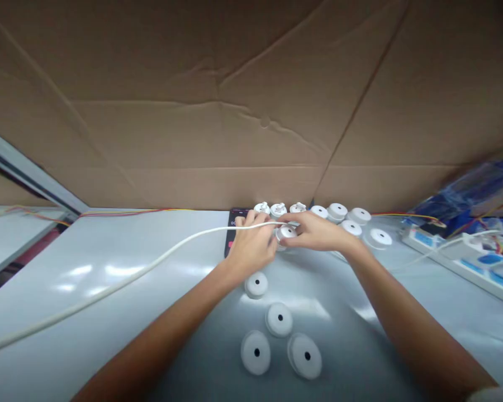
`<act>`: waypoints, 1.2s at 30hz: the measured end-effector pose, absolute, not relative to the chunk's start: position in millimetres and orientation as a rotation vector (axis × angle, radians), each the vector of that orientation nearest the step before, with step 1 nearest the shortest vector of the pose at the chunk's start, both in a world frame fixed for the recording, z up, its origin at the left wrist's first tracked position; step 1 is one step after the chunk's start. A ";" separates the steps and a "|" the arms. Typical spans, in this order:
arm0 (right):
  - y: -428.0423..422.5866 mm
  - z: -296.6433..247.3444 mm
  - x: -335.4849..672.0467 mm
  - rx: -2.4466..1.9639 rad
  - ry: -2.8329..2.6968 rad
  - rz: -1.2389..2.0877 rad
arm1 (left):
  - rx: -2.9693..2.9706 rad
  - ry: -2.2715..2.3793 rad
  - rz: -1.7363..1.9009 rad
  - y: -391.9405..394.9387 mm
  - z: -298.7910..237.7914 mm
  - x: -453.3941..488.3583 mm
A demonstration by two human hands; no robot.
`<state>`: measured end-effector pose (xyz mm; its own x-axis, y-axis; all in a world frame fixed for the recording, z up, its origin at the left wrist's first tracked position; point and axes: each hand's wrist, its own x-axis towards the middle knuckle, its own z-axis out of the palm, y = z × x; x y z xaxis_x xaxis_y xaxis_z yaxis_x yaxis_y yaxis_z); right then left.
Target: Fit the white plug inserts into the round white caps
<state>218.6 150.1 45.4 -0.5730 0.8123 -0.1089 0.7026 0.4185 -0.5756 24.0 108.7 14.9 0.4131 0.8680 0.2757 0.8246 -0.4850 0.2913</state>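
Note:
My right hand [312, 230] has its thumb and fingers closed on a white round device [286, 233] with a small black dot at its centre. Close beside it, my left hand [254, 243] is curled with its fingertips at the device's left side; what lies inside those fingers is hidden. A white cable [171, 249] comes from the lower left, passes over the back of my left hand and ends near my right fingers. Just behind my hands stand several white round pieces [278, 210] with raised fittings on top.
A dark phone [231, 231] lies partly under my left hand. Several similar white devices [280, 319] sit nearer me, and more [359, 215] lie to the right. A white power strip [456, 262] with wires is at far right. Brown cardboard [235, 134] rises behind.

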 end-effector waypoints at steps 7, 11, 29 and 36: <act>150.3 36.5 212.1 -1.283 -2.454 0.887 | 2.544 1.466 0.602 114.7 13.6 16.4; 152.9 36.8 214.4 -1.275 -2.453 0.877 | 2.538 1.410 0.572 115.3 14.1 14.7; 141.7 51.8 204.4 -0.873 -1.462 1.343 | 1.684 0.874 1.217 118.2 51.1 11.5; 132.4 62.0 206.8 -0.985 -1.766 1.063 | 1.396 0.889 1.191 114.5 63.0 10.9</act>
